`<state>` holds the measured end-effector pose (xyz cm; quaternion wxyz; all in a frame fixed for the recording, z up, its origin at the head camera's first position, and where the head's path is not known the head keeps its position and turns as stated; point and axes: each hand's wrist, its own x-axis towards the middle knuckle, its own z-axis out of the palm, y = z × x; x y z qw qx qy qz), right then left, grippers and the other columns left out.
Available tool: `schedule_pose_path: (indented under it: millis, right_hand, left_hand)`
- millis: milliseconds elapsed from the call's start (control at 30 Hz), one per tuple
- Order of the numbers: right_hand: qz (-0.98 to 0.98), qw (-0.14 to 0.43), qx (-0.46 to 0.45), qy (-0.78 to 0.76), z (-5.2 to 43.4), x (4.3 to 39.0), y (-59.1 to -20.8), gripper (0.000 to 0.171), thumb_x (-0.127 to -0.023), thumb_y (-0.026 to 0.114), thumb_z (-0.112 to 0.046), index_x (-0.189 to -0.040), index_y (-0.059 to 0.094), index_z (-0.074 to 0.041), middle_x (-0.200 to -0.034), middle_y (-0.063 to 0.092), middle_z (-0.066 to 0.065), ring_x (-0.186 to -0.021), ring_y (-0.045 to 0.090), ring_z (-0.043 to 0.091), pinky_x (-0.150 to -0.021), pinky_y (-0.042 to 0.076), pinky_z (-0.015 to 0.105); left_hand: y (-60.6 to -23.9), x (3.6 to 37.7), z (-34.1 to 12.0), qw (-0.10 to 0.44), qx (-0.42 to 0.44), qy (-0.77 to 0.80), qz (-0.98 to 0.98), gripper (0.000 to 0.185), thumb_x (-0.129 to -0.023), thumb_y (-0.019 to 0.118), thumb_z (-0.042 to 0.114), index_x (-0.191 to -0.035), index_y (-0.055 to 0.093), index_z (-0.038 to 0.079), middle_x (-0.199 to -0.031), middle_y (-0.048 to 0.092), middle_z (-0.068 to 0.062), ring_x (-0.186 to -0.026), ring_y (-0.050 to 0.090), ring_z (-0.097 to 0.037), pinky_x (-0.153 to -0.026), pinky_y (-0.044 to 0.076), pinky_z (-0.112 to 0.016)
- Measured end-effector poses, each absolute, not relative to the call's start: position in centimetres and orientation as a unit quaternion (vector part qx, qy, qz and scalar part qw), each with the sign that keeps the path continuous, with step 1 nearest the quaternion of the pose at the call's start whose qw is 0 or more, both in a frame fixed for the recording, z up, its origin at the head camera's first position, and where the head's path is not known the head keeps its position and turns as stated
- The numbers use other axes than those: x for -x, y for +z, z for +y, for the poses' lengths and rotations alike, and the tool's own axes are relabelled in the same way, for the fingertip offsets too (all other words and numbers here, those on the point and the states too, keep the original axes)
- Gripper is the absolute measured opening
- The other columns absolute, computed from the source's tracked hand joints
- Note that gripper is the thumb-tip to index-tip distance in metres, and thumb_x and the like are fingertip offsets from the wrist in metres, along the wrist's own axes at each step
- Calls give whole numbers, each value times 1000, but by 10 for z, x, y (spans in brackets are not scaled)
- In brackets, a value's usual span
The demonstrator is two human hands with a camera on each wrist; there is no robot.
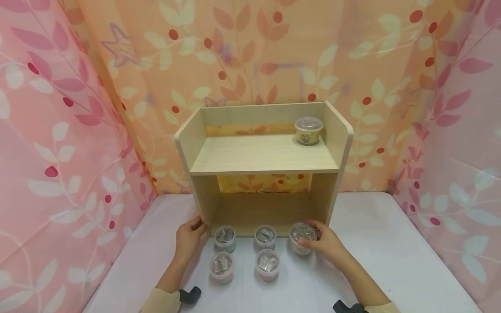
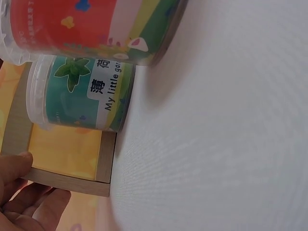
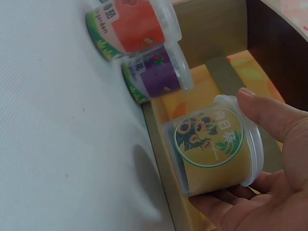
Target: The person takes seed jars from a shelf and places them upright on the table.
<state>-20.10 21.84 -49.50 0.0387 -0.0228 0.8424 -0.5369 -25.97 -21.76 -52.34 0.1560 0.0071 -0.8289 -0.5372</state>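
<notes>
My right hand grips a clear-lidded plastic cup with a sunflower picture on a yellow label, thumb near the lid and fingers under its side. In the right wrist view this cup is tilted, its base off the white table with a shadow below. My left hand pinches the front edge of the left side panel of a small wooden shelf, thumb on one face and fingers on the other. Closest to it stands a green-labelled cup with a mint leaf picture.
Several lidded cups stand in front of the shelf, among them a red-labelled cup and a purple-labelled cup. Another yellow cup sits at the right of the upper shelf board. Patterned cloth hangs behind and at both sides.
</notes>
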Motion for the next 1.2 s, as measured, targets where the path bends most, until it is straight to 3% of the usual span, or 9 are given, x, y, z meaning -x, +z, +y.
schedule_pose_path:
  millis: [933,1200]
  right_hand:
    - [842,51,37,-536,224,208,-516,93,-76,91,-33,-150,44,-3,-153,47,23,-140,47,45,-111,44,55]
    - [855,55,55,-513,226,206,-509,92,-78,91,-32,-150,44,1,-151,49,24,-143,42,47,-116,34,61]
  left_hand:
    - [-526,262,-219,143,-9,-537,-831,37,-92,78,17,-126,72,3,-117,75,-14,-115,69,-27,-81,49,-8]
    - [-525,262,-219,150,-9,-537,-830,36,-91,79,16,-124,73,3,-115,75,-14,-113,70,-25,-80,50,-8]
